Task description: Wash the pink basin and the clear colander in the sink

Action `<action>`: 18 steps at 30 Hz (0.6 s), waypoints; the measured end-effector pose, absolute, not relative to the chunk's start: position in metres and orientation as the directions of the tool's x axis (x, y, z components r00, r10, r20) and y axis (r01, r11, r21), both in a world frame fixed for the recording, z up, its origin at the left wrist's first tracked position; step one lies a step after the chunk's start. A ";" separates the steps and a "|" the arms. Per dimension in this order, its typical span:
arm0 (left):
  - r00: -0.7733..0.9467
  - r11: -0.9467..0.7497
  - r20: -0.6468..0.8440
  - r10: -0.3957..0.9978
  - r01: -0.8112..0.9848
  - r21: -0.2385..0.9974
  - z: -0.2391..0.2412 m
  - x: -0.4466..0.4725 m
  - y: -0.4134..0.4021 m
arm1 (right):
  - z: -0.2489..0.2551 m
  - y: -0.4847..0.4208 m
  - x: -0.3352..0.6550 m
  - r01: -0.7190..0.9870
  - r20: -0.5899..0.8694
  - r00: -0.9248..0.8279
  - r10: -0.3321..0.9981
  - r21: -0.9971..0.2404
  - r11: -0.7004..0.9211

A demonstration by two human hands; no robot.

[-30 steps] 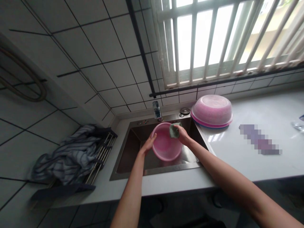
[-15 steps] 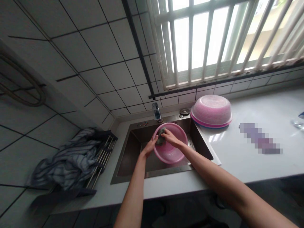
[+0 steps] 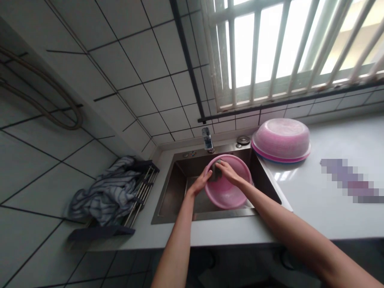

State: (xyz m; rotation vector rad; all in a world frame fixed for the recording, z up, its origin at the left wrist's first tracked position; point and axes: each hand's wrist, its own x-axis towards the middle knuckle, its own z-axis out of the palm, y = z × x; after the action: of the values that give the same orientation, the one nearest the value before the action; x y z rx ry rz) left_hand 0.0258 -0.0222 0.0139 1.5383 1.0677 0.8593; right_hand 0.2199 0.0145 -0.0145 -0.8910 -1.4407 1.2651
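A pink plastic basin (image 3: 228, 202) sits tilted in the steel sink (image 3: 171, 200), its inside facing me. My left hand (image 3: 200, 184) is closed on the basin's left rim, with the thumb on the inner side and the other fingers mostly hidden behind the wall. My right hand (image 3: 228, 172) reaches into the basin, its fingers closed on a grey-green cloth (image 3: 216, 171) that lies against the upper left inner wall. Whether the cloth is a rag or a soft scouring pad is hard to tell.
Behind the sink stands a faucet (image 3: 207, 140), with a round metal drain strainer (image 3: 243, 140) to its right. Upturned pink basins (image 3: 282, 138) are stacked on the white counter (image 3: 300, 216). At left, a striped cloth (image 3: 111, 196) lies over a metal rack (image 3: 141, 196). A barred window (image 3: 270, 52) is above.
The whole view has shifted, so the sink and both hands appear farther right. My left hand stays on the basin's rim and my right hand stays on the cloth, slightly shifted.
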 end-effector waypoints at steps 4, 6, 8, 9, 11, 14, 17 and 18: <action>0.366 -0.140 0.069 0.928 0.172 0.975 0.021 0.031 -0.028 | -0.009 0.016 0.226 -0.078 0.207 -0.223 0.953 -0.978 0.194; 0.369 -0.097 0.051 0.928 0.108 0.989 0.022 0.032 -0.030 | -0.010 0.010 0.221 -0.078 0.207 -0.406 0.890 -0.978 0.192; 0.364 0.040 -0.042 0.930 0.014 0.999 0.023 0.033 -0.030 | -0.013 0.004 0.213 -0.064 0.171 -0.539 0.825 -0.985 0.163; 0.354 0.114 -0.101 0.930 -0.017 0.993 0.023 0.034 -0.029 | -0.015 0.002 0.209 -0.058 0.151 -0.564 0.812 -0.988 0.144; 0.305 0.209 -0.196 0.932 -0.009 0.978 0.022 0.038 -0.025 | -0.018 0.001 0.204 -0.068 0.143 -0.557 0.818 -0.990 0.127; 0.210 0.192 -0.206 0.956 0.082 0.978 0.020 0.049 -0.018 | -0.023 0.005 0.206 -0.106 0.182 -0.523 0.833 -0.983 0.149; 0.197 0.065 -0.066 0.978 0.013 0.998 0.014 0.062 -0.014 | -0.023 0.014 0.216 -0.080 0.210 -0.387 0.898 -0.978 0.194; 0.203 0.029 -0.027 0.979 -0.007 1.000 0.012 0.065 -0.014 | -0.022 0.017 0.221 -0.069 0.215 -0.293 0.932 -0.977 0.204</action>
State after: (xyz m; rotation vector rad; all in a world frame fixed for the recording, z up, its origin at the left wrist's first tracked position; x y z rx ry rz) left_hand 0.0654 -0.0143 0.0117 1.2712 1.0642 1.0425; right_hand 0.2212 0.0174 -0.0225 -0.8620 -1.4913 1.2767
